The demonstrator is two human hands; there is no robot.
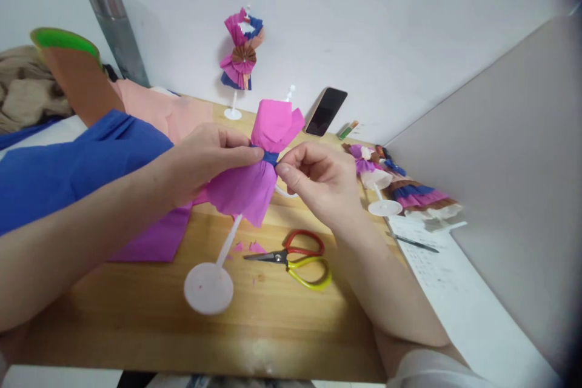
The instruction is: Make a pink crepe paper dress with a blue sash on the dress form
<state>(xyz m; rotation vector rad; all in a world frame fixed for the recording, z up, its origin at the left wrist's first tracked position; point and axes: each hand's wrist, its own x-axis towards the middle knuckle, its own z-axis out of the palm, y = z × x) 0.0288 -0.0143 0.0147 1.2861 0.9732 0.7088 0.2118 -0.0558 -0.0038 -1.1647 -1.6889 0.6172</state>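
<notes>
A pink crepe-paper dress (243, 189) hangs tilted on a small white display stand (209, 288), whose round base points toward me. Around its waist runs a blue paper strip (271, 157). My left hand (207, 154) is closed on the waist from the left, thumb lying over the strip. From the right, my right hand (318, 176) pinches the strip between thumb and fingertips. Below them, scissors (279, 257) with one red and one yellow handle lie partly spread on the wooden table, beside small pink paper scraps (257, 247).
Blue paper (86, 163) and purple paper (152, 236) lie at left. A finished paper dress on a stand (243, 57) stands by the wall. A phone (326, 111) leans there. More small dresses (421, 194) and a pen (414, 244) on written paper are at right.
</notes>
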